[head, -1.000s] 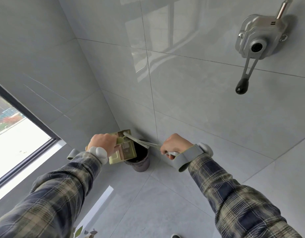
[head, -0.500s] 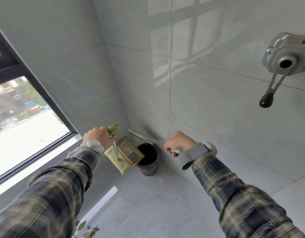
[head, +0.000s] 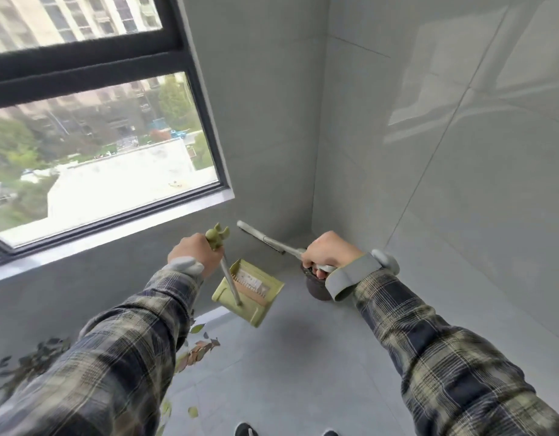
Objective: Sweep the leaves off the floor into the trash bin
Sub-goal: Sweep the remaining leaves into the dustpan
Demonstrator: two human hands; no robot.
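My left hand [head: 194, 254] grips the green top of a thin metal handle; below it hangs an olive-green dustpan [head: 251, 295], held above the floor. My right hand [head: 327, 254] grips the grey broom handle [head: 265, 240], which points up and left toward the wall below the window. A small dark trash bin [head: 316, 287] stands in the corner, mostly hidden behind my right hand and wrist. Several dry leaves [head: 197, 349] lie on the grey tiled floor near my left sleeve, and a larger pile of leaves [head: 32, 360] lies at the far left.
A large window [head: 98, 127] with a dark frame fills the upper left, above a grey sill [head: 114, 237]. Glossy grey tiled walls meet in the corner behind the bin. The toes of my shoes [head: 245, 431] show at the bottom edge.
The view has swung left and down, bringing the window and the leaves into sight. The dustpan has come away from above the bin and now hangs to its left.
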